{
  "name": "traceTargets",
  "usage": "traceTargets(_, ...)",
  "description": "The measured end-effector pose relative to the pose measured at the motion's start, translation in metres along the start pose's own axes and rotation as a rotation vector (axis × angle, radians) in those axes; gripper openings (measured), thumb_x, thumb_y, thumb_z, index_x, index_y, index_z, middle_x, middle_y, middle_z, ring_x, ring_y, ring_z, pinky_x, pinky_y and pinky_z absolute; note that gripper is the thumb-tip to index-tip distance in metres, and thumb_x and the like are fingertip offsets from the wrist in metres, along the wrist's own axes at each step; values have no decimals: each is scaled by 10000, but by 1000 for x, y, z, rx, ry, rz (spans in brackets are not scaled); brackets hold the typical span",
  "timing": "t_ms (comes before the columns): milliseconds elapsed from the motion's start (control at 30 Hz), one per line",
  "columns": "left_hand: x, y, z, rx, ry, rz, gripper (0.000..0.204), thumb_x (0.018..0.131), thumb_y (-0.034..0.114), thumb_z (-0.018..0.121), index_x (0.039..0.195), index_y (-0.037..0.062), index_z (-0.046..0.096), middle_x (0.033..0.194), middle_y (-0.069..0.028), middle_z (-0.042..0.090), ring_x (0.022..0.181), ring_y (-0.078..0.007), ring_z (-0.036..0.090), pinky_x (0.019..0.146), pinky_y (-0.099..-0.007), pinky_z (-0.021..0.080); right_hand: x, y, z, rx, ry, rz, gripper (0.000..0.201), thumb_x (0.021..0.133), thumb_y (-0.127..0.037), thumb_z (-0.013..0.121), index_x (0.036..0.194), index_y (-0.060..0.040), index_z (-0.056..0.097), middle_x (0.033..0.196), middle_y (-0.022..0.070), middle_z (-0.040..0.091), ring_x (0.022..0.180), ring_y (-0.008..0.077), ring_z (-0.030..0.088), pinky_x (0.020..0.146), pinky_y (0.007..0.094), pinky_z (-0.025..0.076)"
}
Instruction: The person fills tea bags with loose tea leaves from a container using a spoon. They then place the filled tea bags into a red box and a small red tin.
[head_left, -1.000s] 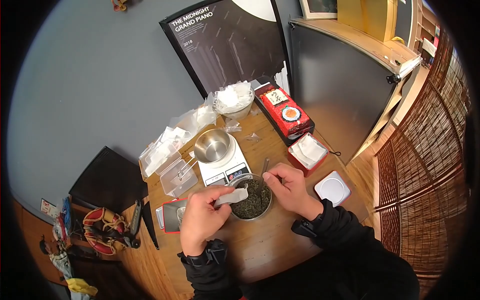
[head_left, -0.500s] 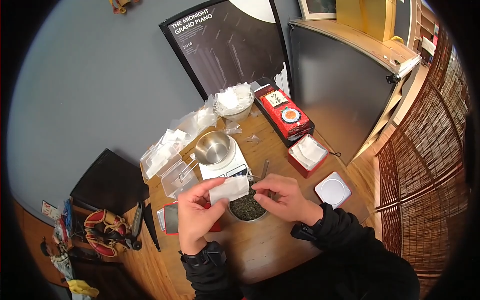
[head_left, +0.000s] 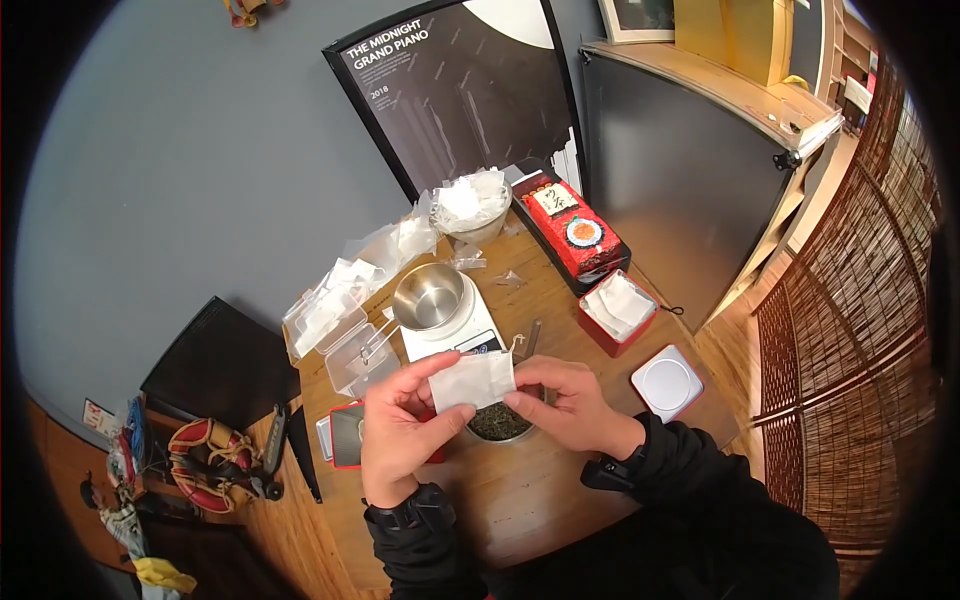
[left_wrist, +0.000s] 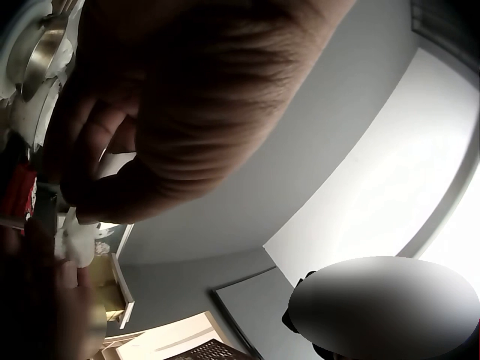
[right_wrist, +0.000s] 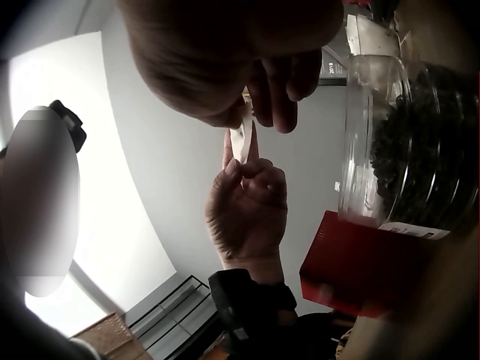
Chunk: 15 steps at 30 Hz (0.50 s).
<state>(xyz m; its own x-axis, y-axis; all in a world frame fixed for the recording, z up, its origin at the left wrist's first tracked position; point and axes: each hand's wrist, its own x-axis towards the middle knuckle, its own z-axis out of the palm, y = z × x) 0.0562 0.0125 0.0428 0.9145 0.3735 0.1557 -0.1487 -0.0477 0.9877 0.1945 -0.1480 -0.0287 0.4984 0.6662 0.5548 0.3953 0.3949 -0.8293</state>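
A small white cloth pouch [head_left: 472,380] with a drawstring at its upper right corner is held up between both hands. The left hand [head_left: 405,425] pinches its left side, thumb below and fingers behind. At its right edge, the right hand [head_left: 578,405] pinches the fabric between thumb and fingers. Directly under the pouch stands a clear jar [right_wrist: 356,142] of dark dried leaves [head_left: 500,422], partly hidden by the hands in the head view. A spoon's handle [head_left: 533,332] sticks up from the jar. Beyond the pouch, a steel bowl [head_left: 428,298] sits on a white scale [head_left: 480,322].
Left of the jar is an open red tin [head_left: 346,450]; a round-marked lid [head_left: 668,384] lies at right. Another red tin [head_left: 606,335] holds white pouches. A red tea packet [head_left: 580,225], a bowl [head_left: 478,236] of white packets and a clear plastic box [head_left: 355,370] stand farther back.
The right hand has let go of the spoon, leaving it in the jar, and taken the pouch's right edge. The pouch has risen and now faces the head camera flat.
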Motion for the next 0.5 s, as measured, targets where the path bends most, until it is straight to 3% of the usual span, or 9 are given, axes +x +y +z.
traceTargets(167, 4, -2, 3, -19, -23, 37, 672, 748, -156, 724, 1373, -15, 518, 1203, -157, 674, 1079, -180, 651, 885, -292, 536, 0, 2, -1, 65, 39, 42, 166, 874, -20, 705, 1039, -23, 682, 873, 73, 680, 712, 128, 598, 654, 256, 466)
traceTargets(267, 5, -4, 2, 75, -51, 13, 695, 748, -117, 755, 1388, -1, 509, 1169, -135, 686, 1051, -168, 654, 863, -284, 537, 2, 4, -3, 9, 51, -72, 150, 868, -22, 692, 1015, -17, 664, 812, 60, 643, 675, 115, 582, 608, 256, 463)
traceTargets(333, 5, -5, 3, 139, -60, -11, 687, 753, -96, 767, 1384, 3, 516, 1149, -121, 693, 1033, -160, 655, 854, -278, 536, 3, -3, -4, -79, 6, -50, 176, 830, 1, 693, 1002, -23, 667, 820, 76, 652, 679, 161, 615, 615, 284, 484)
traceTargets(433, 5, -8, 6, 116, -86, -93, 628, 763, -56, 785, 1346, -1, 555, 1088, -92, 711, 973, -129, 650, 827, -269, 529, 9, -11, -5, -203, -7, -179, 216, 798, 6, 704, 1008, -32, 667, 825, 85, 660, 684, 220, 642, 617, 326, 502)
traceTargets(500, 4, -13, 6, 169, -71, -88, 442, 796, -26, 775, 1221, -1, 657, 1008, -70, 727, 897, -100, 632, 791, -262, 517, 11, -15, -7, -222, -10, -188, 234, 790, 13, 706, 1015, -34, 665, 826, 86, 663, 694, 237, 650, 624, 339, 509)
